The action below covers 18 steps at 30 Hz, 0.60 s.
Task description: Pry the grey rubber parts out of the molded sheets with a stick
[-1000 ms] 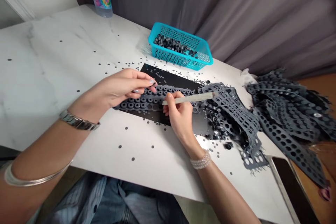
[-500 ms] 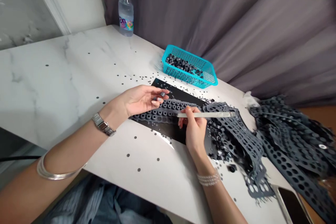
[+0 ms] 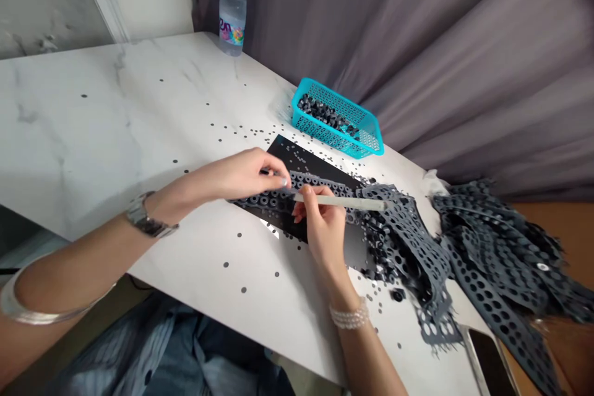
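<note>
A grey rubber strip of rings [image 3: 278, 201] lies across a black mat [image 3: 309, 164] on the white marble table [image 3: 93, 130]. My left hand [image 3: 241, 176] rests on the strip's left part with its fingertips pinched together at the strip. My right hand [image 3: 322, 229] is closed round a pale stick [image 3: 343, 201], held like a pen, whose tip meets the left fingertips. What, if anything, the left fingertips pinch is too small to make out.
A teal basket [image 3: 366, 136] with several black rings stands behind the mat. Heaps of punched grey strips [image 3: 487, 247] fill the right side. Small black discs [image 3: 244, 289] dot the table. A water bottle [image 3: 232, 9] stands at the back; a phone [image 3: 489, 365] lies bottom right.
My left hand turned palm down and pinched back onto the strip. My right hand swung the stick's tip left to meet it. The camera shifted slightly.
</note>
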{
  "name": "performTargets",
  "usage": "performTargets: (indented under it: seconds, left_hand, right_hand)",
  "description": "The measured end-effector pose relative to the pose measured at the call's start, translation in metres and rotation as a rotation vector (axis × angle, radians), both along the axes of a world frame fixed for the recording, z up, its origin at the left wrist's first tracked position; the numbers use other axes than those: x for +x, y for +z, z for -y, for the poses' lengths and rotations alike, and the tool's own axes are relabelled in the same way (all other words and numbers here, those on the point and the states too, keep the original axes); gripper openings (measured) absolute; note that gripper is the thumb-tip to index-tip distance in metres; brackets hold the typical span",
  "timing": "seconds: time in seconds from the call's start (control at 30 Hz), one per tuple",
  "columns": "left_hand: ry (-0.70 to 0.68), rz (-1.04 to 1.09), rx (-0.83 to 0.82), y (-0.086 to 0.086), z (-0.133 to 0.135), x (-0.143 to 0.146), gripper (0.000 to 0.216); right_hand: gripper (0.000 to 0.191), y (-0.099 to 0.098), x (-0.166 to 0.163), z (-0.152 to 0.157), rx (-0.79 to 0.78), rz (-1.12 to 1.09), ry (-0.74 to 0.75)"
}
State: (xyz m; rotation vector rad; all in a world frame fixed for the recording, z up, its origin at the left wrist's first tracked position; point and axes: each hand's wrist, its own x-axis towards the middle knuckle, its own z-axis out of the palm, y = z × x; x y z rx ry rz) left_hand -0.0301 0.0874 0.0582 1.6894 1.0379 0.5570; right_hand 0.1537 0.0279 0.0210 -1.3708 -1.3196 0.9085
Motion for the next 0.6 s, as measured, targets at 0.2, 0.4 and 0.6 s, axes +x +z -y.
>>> performTargets:
  seconds: [0.2, 0.4, 0.6]
  left_hand:
    - [-0.066, -0.356, 0.515, -0.026, 0.019, 0.002, 0.024]
    - [-0.031, -0.428, 0.563, -0.033, 0.024, 0.005, 0.024]
    - [-0.011, -0.495, 0.582, -0.036, 0.025, 0.005, 0.023]
  right_hand:
    - [0.031, -0.015, 0.001, 0.004, 0.009, 0.103, 0.109]
    - [0.03, -0.014, -0.002, 0.002, 0.049, 0.227, 0.136]
    - [0.03, -0.013, -0.002, 0.002, 0.096, 0.286, 0.14]
